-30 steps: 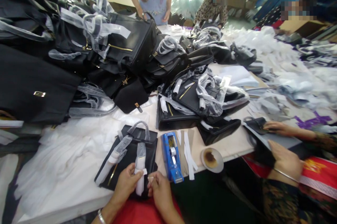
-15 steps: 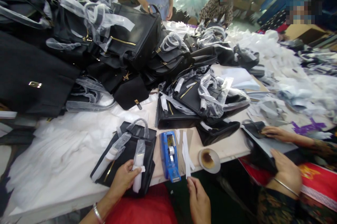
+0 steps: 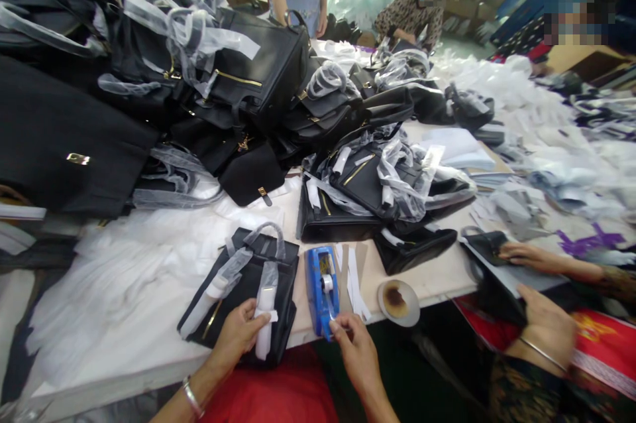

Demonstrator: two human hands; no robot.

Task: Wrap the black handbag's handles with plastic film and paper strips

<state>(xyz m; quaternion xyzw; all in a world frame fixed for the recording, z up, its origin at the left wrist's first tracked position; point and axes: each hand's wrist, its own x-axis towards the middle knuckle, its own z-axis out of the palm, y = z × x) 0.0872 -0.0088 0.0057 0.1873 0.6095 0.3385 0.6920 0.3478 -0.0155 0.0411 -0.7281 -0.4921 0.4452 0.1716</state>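
A black bag [image 3: 238,290] with gold zips lies on the near edge of the table, its handle and straps covered in clear and white wrap. My left hand [image 3: 243,330] pinches the white wrapping [image 3: 265,323] on the bag's right strap. Just right of the bag stands a blue tape dispenser [image 3: 314,284] holding a roll of clear tape [image 3: 326,282]. At the dispenser's front end, my right hand [image 3: 352,340] has thumb and finger closed on the tape's end. White and brown paper strips [image 3: 354,280] lie beside the dispenser.
Wrapped black bags [image 3: 258,65] are heaped behind and left. White sheets [image 3: 124,277] cover the table's left side. A round dish [image 3: 398,302] with a brown stain sits at the edge. At right, another person's hands [image 3: 549,323] hold a black bag [image 3: 497,270]. People stand behind.
My right hand has moved up and left from the paper strips to the front of the tape dispenser. My left hand keeps its grip on the strap wrapping. The view has shifted slightly.
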